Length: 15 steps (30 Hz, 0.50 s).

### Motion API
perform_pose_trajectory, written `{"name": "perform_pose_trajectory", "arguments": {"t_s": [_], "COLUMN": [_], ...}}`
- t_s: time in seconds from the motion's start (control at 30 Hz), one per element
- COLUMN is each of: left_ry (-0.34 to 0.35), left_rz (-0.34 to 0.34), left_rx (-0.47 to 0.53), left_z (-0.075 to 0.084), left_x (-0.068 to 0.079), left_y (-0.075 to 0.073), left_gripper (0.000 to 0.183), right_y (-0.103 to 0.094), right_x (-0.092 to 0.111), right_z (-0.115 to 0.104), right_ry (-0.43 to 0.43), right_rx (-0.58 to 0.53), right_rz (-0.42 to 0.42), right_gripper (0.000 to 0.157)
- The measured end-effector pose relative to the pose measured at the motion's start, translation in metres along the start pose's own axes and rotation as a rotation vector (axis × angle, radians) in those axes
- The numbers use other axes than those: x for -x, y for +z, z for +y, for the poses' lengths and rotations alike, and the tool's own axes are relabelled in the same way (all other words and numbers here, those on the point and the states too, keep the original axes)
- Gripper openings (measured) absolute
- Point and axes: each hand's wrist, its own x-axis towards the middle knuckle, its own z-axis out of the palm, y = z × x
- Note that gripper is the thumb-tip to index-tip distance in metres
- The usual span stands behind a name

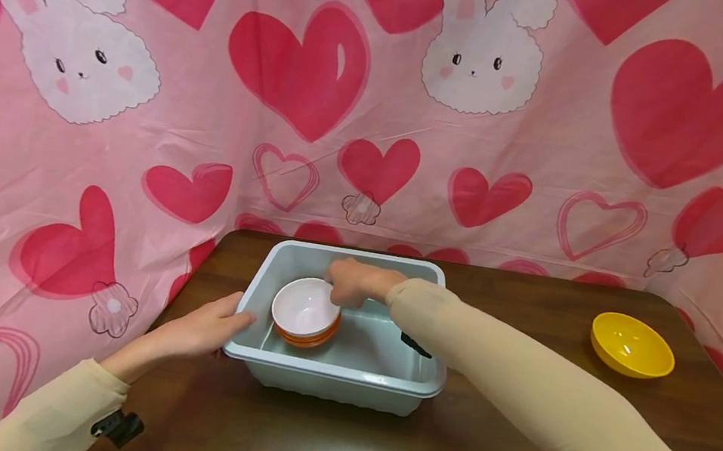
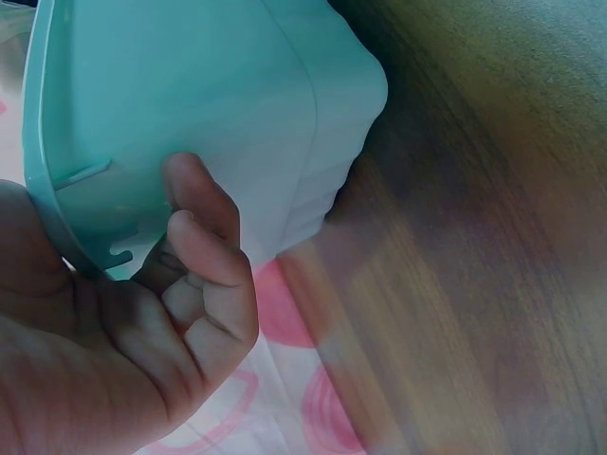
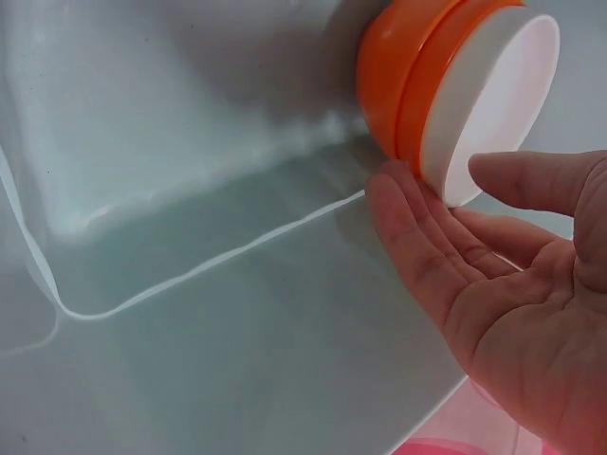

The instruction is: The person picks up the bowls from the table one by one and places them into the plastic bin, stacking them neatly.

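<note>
A pale grey-green plastic basin (image 1: 340, 390) stands on the table. In its left part sits a white bowl (image 1: 302, 309) on top of orange bowls (image 3: 403, 66), stacked one inside another. My left hand (image 1: 207, 327) grips the basin's left rim, thumb over the edge; the left wrist view shows its curled fingers (image 2: 213, 261) outside the wall. My right hand (image 1: 361, 282) reaches into the basin and holds the white bowl at its rim. In the right wrist view the thumb (image 3: 531, 180) lies over the bowl's inner side, with the other fingers outside against the stack.
A yellow bowl (image 1: 632, 345) rests by itself on the right side of the dark wooden table (image 1: 529, 308). Pink cloth (image 1: 416, 126) printed with hearts and rabbits hangs behind the table and along both sides.
</note>
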Motion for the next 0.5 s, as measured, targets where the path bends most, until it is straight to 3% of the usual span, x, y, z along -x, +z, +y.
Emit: {"name": "perform_pose_trajectory", "arguments": {"t_s": [0.17,0.37,0.5], "left_ry": [0.004,-0.003,-0.014], "left_rz": [0.007,0.006,0.001], "left_rx": [-0.016,-0.025,-0.025], "left_z": [0.0003,0.001,0.0012], "left_x": [-0.0008,-0.0012,-0.0004], "left_y": [0.0006,0.0004,-0.001], "left_gripper": [0.046,0.045,0.047], "right_y": [-0.0023,-0.0058,-0.0076], "right_x": [0.0004,0.0027,0.0079], "right_z": [0.0006,0.0025,0.0009], "right_ry": [-0.01,-0.079,-0.096], "right_rx": [0.026,0.08,0.085], "right_rz": [0.009,0.065,0.07], "right_gripper": [0.007,0.008,0.027]}}
